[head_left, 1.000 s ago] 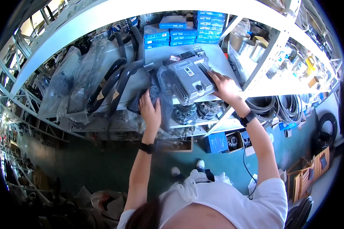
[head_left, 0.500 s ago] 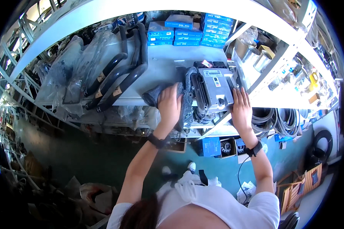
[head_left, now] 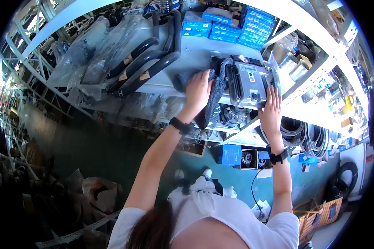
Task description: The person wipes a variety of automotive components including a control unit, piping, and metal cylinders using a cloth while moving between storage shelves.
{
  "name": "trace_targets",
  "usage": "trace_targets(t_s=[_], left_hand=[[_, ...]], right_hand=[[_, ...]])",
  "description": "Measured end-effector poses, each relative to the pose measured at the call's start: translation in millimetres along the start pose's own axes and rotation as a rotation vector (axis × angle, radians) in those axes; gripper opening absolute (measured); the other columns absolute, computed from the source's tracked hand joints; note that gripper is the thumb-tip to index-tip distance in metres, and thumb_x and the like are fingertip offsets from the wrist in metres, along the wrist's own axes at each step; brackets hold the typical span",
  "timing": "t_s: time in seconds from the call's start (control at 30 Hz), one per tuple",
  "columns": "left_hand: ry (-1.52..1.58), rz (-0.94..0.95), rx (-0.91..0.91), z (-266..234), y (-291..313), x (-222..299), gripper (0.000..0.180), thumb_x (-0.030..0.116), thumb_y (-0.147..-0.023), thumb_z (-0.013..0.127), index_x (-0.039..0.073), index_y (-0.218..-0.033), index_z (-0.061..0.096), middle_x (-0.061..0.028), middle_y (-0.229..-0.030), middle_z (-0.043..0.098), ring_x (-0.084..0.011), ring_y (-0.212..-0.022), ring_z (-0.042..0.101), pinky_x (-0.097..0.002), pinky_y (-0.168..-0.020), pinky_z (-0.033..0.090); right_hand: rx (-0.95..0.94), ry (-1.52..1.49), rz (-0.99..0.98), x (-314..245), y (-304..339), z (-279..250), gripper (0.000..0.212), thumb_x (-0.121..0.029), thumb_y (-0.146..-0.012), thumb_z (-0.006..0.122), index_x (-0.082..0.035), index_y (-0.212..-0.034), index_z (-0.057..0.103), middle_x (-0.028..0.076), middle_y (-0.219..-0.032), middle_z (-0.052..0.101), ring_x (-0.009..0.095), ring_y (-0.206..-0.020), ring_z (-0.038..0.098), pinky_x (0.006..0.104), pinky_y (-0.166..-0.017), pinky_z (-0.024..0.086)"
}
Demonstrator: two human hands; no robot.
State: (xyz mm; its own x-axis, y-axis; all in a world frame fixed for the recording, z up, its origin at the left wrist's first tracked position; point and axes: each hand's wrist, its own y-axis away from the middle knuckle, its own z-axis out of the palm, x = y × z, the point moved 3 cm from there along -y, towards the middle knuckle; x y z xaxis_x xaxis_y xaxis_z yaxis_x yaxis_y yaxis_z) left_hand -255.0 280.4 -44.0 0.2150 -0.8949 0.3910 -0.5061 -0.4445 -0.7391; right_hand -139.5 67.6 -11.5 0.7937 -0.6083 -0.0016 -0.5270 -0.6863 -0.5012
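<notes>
My left hand (head_left: 197, 92) is closed over a bunched dark grey cloth (head_left: 209, 101), which drapes past the shelf's front edge; a piece of it pokes out on the hand's left, and its fingertips are partly hidden. One end of the cloth runs up against a grey metal box-shaped electronic unit (head_left: 251, 89) with a label and connectors, lying on the shelf. Against the unit's right front side, my right hand (head_left: 271, 106) rests with fingers stretched out.
Bent black hoses (head_left: 151, 64) and plastic-wrapped parts (head_left: 85, 50) lie left on the shelf. Blue boxes (head_left: 224, 31) are stacked behind. Coiled hoses (head_left: 313, 137) hang at the right, near a slanting white shelf post (head_left: 311, 68). Open cartons (head_left: 248, 159) stand below.
The view has shifted, so the shelf sits higher and farther right. My left hand stays on the cloth, which hangs in a different fold; my right hand remains at the unit's side.
</notes>
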Motion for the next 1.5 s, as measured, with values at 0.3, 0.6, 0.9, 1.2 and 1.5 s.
trace_targets(t_s=[0.3, 0.6, 0.9, 1.2, 1.5], left_hand=[[0.13, 0.056, -0.028, -12.1, 4.1, -4.2, 0.044, 0.025, -0.075, 0.059, 0.003, -0.111, 0.047, -0.0147, -0.093, 0.054, -0.0302, -0.086, 0.052, -0.0402, -0.076, 0.04], [-0.05, 0.061, -0.069, -30.7, 12.9, -45.6, 0.05, 0.026, -0.073, 0.061, 0.003, -0.114, 0.045, -0.013, -0.105, 0.053, -0.0274, -0.099, 0.05, -0.039, -0.084, 0.039], [-0.162, -0.101, -0.068, -63.6, 25.1, -84.7, 0.041, 0.025, -0.084, 0.052, 0.005, -0.119, 0.044, -0.0145, -0.114, 0.05, -0.0294, -0.105, 0.049, -0.0381, -0.087, 0.039], [-0.005, -0.054, 0.023, -34.6, 39.1, -25.2, 0.032, 0.017, -0.082, 0.054, 0.0, -0.108, 0.048, -0.0182, -0.102, 0.052, -0.0339, -0.093, 0.049, -0.0407, -0.083, 0.038], [-0.004, 0.037, 0.113, -13.5, 43.8, -7.8, 0.039, 0.017, -0.072, 0.062, 0.003, -0.105, 0.048, -0.014, -0.097, 0.052, -0.0318, -0.093, 0.048, -0.0414, -0.08, 0.036]], right_hand=[[0.176, -0.269, -0.217, -65.2, 56.8, -11.7, 0.051, -0.005, -0.072, 0.057, -0.005, -0.121, 0.042, 0.018, -0.129, 0.036, 0.037, -0.121, 0.032, 0.0511, -0.099, 0.025], [-0.023, -0.433, -0.431, -141.8, 48.8, -2.2, 0.05, -0.002, -0.068, 0.056, -0.008, -0.117, 0.046, 0.012, -0.122, 0.042, 0.031, -0.122, 0.032, 0.0478, -0.1, 0.026], [-0.147, -0.529, -0.438, -148.0, 76.7, 24.3, 0.046, -0.004, -0.071, 0.059, -0.01, -0.115, 0.048, 0.008, -0.116, 0.049, 0.028, -0.12, 0.036, 0.0453, -0.101, 0.028], [-0.23, -0.658, -0.258, -116.0, 106.5, 22.9, 0.034, -0.005, -0.073, 0.056, -0.007, -0.107, 0.053, 0.012, -0.103, 0.056, 0.03, -0.108, 0.047, 0.0437, -0.095, 0.035], [-0.219, -0.632, -0.103, -65.2, 134.3, 29.7, 0.033, -0.007, -0.075, 0.054, -0.007, -0.108, 0.053, 0.015, -0.098, 0.057, 0.032, -0.1, 0.051, 0.0415, -0.09, 0.038]])
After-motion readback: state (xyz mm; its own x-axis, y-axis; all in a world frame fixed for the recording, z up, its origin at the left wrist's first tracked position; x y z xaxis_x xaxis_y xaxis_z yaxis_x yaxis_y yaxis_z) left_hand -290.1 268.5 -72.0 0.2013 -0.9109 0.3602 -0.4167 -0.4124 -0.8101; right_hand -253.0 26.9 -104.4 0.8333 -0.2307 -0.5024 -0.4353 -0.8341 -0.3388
